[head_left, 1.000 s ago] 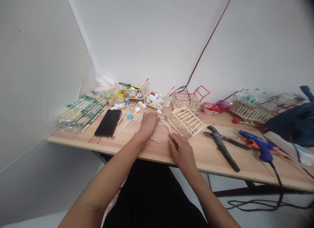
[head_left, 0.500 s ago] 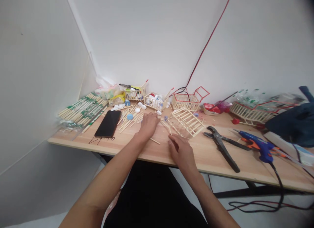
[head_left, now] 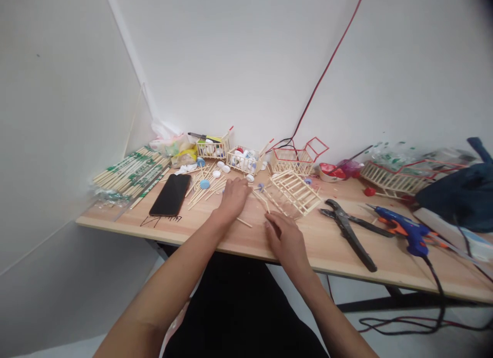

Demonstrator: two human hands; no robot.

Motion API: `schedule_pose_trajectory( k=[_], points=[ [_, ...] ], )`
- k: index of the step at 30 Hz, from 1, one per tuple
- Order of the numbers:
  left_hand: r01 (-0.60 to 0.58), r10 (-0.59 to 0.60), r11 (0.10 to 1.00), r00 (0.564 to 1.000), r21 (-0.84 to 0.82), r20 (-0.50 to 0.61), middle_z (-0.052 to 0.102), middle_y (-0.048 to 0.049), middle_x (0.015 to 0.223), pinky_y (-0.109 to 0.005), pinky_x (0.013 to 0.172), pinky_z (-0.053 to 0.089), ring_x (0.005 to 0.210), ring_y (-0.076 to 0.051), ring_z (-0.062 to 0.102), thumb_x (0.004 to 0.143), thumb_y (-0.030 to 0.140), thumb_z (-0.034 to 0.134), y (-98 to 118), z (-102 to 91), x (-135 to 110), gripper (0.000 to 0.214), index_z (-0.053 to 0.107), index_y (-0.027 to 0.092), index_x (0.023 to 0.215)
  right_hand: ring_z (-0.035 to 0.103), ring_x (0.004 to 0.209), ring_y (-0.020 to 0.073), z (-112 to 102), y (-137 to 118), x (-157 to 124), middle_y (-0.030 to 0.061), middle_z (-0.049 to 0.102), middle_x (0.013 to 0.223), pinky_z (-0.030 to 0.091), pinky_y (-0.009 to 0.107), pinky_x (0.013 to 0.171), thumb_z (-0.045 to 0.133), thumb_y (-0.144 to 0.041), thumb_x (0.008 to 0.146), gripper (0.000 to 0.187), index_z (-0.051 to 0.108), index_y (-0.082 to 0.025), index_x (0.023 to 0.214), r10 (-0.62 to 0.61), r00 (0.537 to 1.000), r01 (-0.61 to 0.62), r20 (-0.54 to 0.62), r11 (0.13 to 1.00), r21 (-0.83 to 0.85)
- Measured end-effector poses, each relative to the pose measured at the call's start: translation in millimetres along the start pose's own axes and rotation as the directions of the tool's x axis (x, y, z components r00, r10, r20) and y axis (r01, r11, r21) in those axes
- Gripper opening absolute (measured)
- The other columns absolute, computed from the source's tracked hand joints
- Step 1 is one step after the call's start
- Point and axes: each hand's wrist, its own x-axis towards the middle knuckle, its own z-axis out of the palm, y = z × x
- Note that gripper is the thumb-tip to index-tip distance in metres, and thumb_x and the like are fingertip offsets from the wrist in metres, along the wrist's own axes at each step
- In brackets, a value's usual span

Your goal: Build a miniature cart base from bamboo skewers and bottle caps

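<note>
Stillness marks the last second, suggesting a steadying hold: your right hand (head_left: 285,236) pinches a thin stick (head_left: 267,206) beside the slatted frame (head_left: 296,194), while your left hand's (head_left: 233,198) grip can't be told.

What lies beneath the left hand (head_left: 233,198) is hidden, and the view's right edge cuts off the dark blue fabric (head_left: 456,196).
</note>
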Motion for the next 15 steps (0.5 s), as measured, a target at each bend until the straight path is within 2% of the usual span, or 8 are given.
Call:
schedule_pose_trajectory(
  k=[15],
  points=[
    [0.016, -0.016, 1.000, 1.000, 0.009, 0.021, 0.065, -0.0116, 0.100, -0.037, 0.079, 0.032, 0.099, -0.026, 0.052, 0.095, 0.022, 0.038, 1.9, -3.2, -0.4, 0.032, 0.068, 0.014, 0.089, 0.062, 0.100, 0.0254, 0.1, 0.4, 0.3, 0.0127, 0.069, 0.106, 0.047, 0.043, 0.091, 0.050, -0.024, 0.088, 0.025, 0.068, -0.013, 0.101, -0.005, 1.000, 0.005, -0.006, 1.000, 0.001]
  ],
)
